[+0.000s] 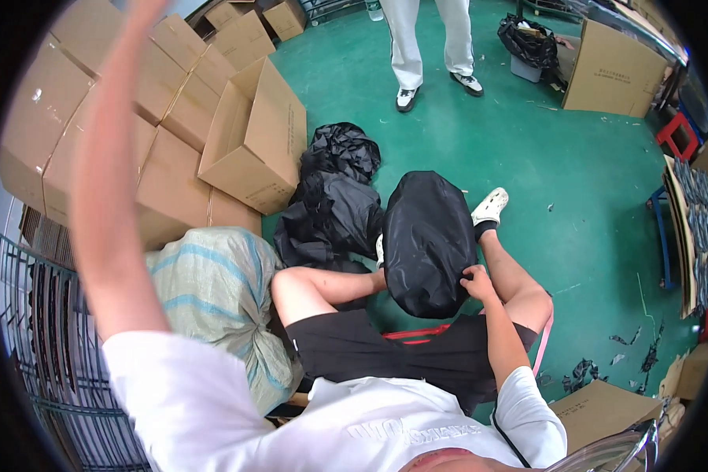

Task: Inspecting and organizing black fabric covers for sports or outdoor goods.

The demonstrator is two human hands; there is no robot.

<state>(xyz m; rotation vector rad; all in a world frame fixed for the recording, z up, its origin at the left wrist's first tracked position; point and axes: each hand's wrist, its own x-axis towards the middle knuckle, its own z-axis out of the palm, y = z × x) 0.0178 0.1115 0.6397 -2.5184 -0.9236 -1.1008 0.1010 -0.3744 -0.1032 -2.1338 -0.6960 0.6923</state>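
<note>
Closest of all, a bare left arm is sticking up, blurred, past the top edge; its hand is lying out of sight, so I cannot tell whether those fingers are apart or together. Lower down, the right hand is touching the near right side of a plump black bundle, its fingers bending together and looking clamped on the edge (any fold between them is too small for me to make out). That bundle is sitting between the legs, just left of the right fingers and mostly beyond them.

Steadying its side is probably the step in hand; the next move is likely calling for a firm pinch there, with the left hand coming down to help.

Right shin is standing just beside the fingers, while a black fabric heap and an open cardboard box are crowding their far left. To their right, past the leg, green floor is stretching away, giving the right elbow swinging room.
</note>
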